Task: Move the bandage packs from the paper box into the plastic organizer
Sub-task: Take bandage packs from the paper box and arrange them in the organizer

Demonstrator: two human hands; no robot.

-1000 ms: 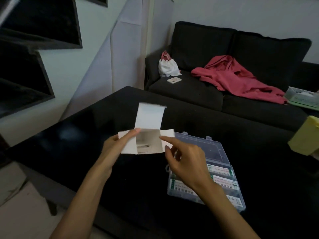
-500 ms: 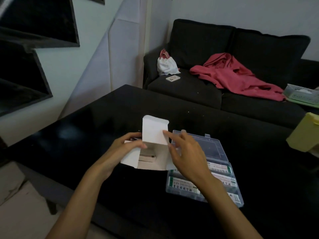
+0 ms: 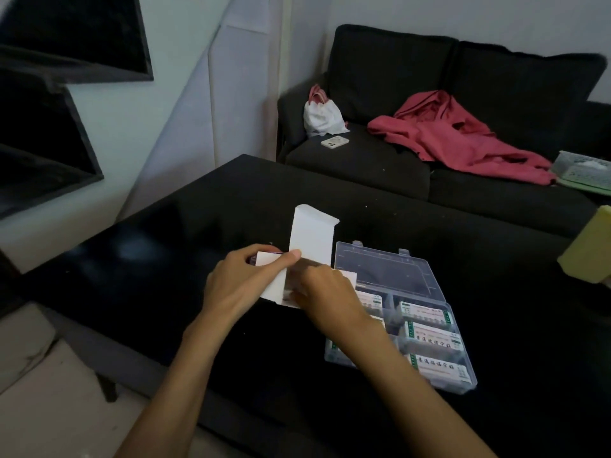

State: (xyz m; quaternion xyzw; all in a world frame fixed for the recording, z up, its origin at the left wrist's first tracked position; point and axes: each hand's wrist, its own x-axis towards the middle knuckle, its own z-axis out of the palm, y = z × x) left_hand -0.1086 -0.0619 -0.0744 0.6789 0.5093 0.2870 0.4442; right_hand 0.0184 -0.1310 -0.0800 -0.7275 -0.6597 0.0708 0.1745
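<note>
Right hand (image 3: 325, 292) hides the paper box (image 3: 312, 239) mouth; contents unseen.

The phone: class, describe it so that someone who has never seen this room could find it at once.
Start at the dark sofa behind the black table. On its left seat cushion, just in front of a white cloth bag, lies the phone. It is the one small, flat, pale rectangle there, unlike the soft bag and the red garment on its right.
</note>
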